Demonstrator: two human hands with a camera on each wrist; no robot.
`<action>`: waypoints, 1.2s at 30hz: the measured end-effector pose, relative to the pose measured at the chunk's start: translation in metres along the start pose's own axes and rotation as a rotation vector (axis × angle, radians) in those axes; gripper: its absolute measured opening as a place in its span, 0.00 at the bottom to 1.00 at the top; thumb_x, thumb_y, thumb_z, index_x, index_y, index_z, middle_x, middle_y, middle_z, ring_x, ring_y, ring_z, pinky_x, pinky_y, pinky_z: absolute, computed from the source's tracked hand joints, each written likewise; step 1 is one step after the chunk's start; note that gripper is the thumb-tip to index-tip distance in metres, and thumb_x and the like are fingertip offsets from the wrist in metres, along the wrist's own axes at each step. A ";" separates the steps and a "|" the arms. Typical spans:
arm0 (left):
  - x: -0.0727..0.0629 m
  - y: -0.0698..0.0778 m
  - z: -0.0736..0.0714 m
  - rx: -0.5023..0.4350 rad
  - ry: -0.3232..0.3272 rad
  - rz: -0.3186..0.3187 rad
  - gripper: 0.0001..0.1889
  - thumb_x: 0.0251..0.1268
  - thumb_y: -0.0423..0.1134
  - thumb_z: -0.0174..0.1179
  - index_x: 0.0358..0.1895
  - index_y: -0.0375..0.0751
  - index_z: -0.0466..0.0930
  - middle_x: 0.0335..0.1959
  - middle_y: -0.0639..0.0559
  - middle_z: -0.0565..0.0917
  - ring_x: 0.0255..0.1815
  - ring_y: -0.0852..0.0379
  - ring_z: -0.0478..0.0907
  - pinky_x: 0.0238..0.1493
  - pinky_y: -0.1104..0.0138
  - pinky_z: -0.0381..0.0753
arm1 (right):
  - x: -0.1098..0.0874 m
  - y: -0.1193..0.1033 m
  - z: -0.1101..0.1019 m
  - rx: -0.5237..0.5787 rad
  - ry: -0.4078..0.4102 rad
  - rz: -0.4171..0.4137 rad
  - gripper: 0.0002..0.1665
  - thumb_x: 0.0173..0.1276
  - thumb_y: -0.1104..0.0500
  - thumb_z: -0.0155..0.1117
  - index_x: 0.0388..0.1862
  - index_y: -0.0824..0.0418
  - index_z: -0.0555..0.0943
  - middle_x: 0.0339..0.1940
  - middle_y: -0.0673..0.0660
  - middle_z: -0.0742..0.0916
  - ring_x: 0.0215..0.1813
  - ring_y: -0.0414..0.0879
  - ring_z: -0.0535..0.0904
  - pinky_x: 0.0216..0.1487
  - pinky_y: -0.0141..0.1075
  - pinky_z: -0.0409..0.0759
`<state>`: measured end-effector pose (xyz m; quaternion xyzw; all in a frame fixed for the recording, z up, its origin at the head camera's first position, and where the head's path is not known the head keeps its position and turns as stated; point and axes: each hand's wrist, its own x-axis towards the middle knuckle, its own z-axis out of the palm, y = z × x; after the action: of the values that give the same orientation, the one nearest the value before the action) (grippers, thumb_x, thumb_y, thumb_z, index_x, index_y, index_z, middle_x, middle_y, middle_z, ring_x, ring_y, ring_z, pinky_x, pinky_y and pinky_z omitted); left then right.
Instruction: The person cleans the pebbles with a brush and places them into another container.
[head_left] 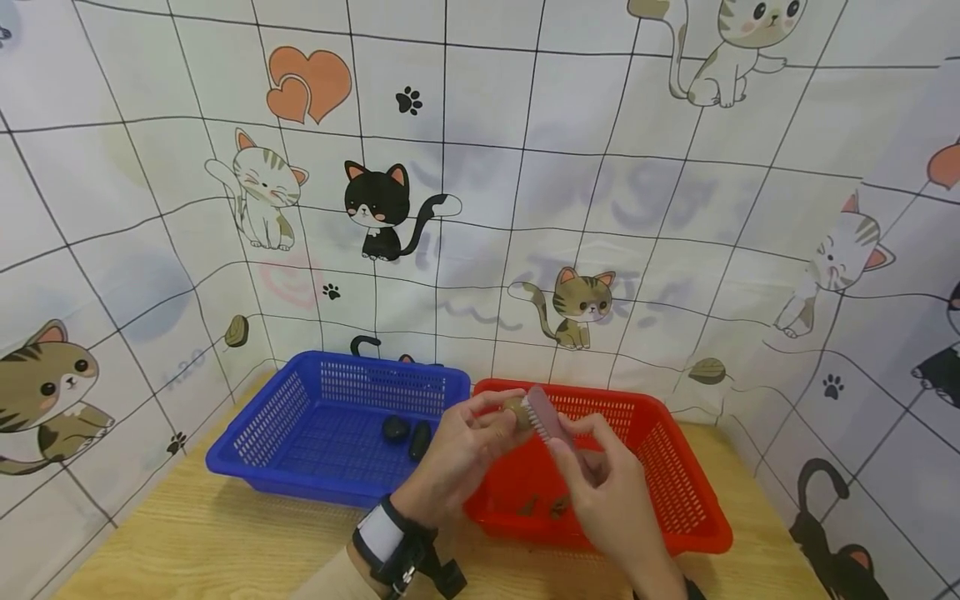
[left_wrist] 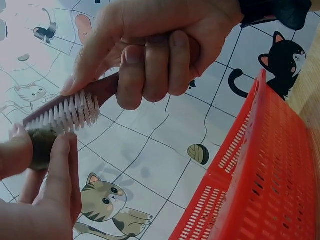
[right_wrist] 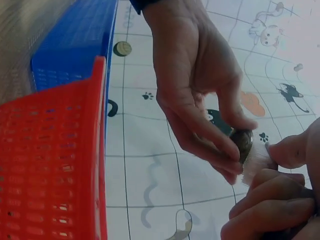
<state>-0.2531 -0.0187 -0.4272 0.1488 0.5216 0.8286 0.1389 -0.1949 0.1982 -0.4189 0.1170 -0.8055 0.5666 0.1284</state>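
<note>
In the head view my left hand (head_left: 461, 450) pinches a small rounded brownish-green stone (head_left: 516, 410) between thumb and fingers, above the red basket's near left side. My right hand (head_left: 615, 492) grips a mauve-handled scrubbing brush (head_left: 546, 415). Its white bristles (left_wrist: 70, 114) lie against the stone's upper side in the left wrist view. The right thumb extends along the brush's back there, while the other fingers curl round its handle. Seen from the right wrist, the stone (right_wrist: 242, 144) looks dark and glossy, partly covered by the left fingertips.
A blue plastic basket (head_left: 300, 487) on the left holds dark stones (head_left: 396, 428). Beside it stands a red basket (head_left: 705, 508) with a few small brownish pieces (head_left: 559, 506) on its floor. Both rest on a wooden table (head_left: 195, 542), with a cat-patterned sheet (head_left: 480, 183) behind.
</note>
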 end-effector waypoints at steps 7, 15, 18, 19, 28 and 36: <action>-0.001 0.000 -0.002 0.150 -0.004 0.013 0.25 0.88 0.42 0.70 0.80 0.41 0.83 0.68 0.43 0.95 0.69 0.47 0.95 0.88 0.47 0.81 | -0.002 -0.002 0.006 0.004 -0.003 -0.051 0.13 0.87 0.56 0.74 0.64 0.52 0.83 0.36 0.57 0.91 0.17 0.36 0.70 0.16 0.33 0.75; -0.002 0.001 -0.003 0.205 -0.001 0.055 0.25 0.87 0.45 0.71 0.81 0.49 0.84 0.70 0.48 0.94 0.72 0.47 0.92 0.86 0.45 0.80 | -0.002 -0.002 0.002 0.010 0.004 -0.009 0.14 0.87 0.54 0.75 0.64 0.52 0.84 0.56 0.65 0.94 0.19 0.38 0.73 0.18 0.32 0.75; -0.002 -0.001 -0.003 0.175 -0.013 0.040 0.26 0.87 0.45 0.71 0.81 0.46 0.84 0.67 0.49 0.96 0.70 0.49 0.93 0.89 0.44 0.78 | -0.004 -0.002 0.006 0.042 -0.025 -0.072 0.13 0.86 0.58 0.75 0.63 0.56 0.83 0.70 0.67 0.93 0.19 0.36 0.74 0.17 0.32 0.77; -0.002 -0.002 -0.003 0.173 -0.022 0.032 0.25 0.87 0.45 0.71 0.80 0.45 0.84 0.66 0.49 0.96 0.69 0.50 0.93 0.89 0.44 0.78 | -0.005 -0.002 0.007 0.047 -0.028 -0.088 0.13 0.86 0.59 0.75 0.63 0.55 0.83 0.65 0.68 0.95 0.18 0.35 0.72 0.17 0.31 0.77; 0.000 -0.002 -0.003 0.110 -0.060 0.023 0.29 0.88 0.42 0.70 0.83 0.38 0.79 0.75 0.39 0.91 0.71 0.48 0.93 0.83 0.57 0.86 | -0.001 -0.003 0.005 -0.016 0.040 -0.043 0.17 0.86 0.55 0.75 0.68 0.49 0.84 0.25 0.54 0.80 0.18 0.37 0.71 0.18 0.32 0.76; 0.001 -0.005 0.000 0.105 0.002 0.020 0.27 0.88 0.42 0.69 0.82 0.39 0.80 0.71 0.42 0.93 0.71 0.48 0.93 0.85 0.54 0.84 | -0.006 -0.005 0.005 0.024 0.004 -0.063 0.14 0.86 0.57 0.76 0.64 0.52 0.83 0.46 0.63 0.95 0.18 0.36 0.72 0.17 0.32 0.77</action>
<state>-0.2536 -0.0161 -0.4320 0.1601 0.5630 0.8015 0.1222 -0.1883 0.1921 -0.4178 0.1427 -0.7942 0.5722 0.1466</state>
